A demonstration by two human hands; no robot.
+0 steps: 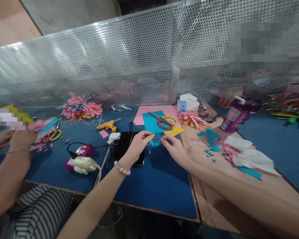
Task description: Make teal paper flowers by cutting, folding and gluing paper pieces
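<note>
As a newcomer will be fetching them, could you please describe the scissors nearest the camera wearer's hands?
Below the metal screen, find the blue sheet overlapping a pink sheet. On these, just beyond the left hand and right hand, lie the scissors, with one red and one yellow loop. Lying by these hands sets them apart from the similar pair at far left.

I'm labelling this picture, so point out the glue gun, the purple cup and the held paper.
Glue gun (pixel 109 125), head view: its yellow body.
Purple cup (pixel 234 115), head view: its side.
Held paper (pixel 154 143), head view: its lower blue fringe.
</note>
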